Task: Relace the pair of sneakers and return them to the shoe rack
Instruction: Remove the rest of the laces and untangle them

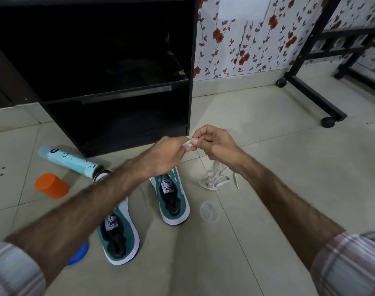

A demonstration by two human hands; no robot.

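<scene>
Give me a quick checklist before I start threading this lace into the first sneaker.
1. Lace end pinched by both hands, left hand and right hand: ok.
2. Lace free of tangles: not ok, the rest lies bunched on the floor.
3. Both sneakers in reach, near one and far one: ok.
4. Eyelets clear: cannot tell, an arm covers them.
5. Shoe rack lower shelf free: cannot tell, too dark.
</scene>
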